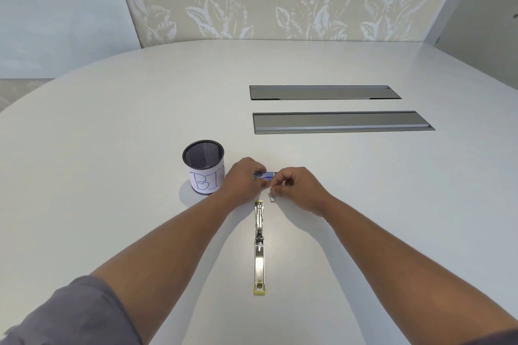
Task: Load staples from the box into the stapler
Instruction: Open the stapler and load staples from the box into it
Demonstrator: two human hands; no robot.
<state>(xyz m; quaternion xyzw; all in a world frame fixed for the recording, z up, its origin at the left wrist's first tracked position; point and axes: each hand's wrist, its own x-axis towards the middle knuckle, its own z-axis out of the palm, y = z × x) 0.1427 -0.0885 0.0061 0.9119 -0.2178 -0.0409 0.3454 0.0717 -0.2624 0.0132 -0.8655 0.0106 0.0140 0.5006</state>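
Hands: two, meeting at frame centre.
Left hand point(243, 179): grips one small blue staple box point(265, 175); its print is too small to read.
Right hand point(297, 186): fingertips pinched at the box's right end; contents unclear.
Stapler point(259, 246): one, opened flat, lower centre, below the hands.
Staple strip point(272, 198): one pale piece just beside the stapler's top.
Mesh cup point(203, 166): one, left of hands, label reads "BI".
Table point(112, 148): two grey slots point(325, 92), upper right.

I see my left hand point(243, 180) gripping the staple box point(265, 175), right hand point(297, 187) pinching at its three o'clock end, opened stapler point(259, 246) lying at six.
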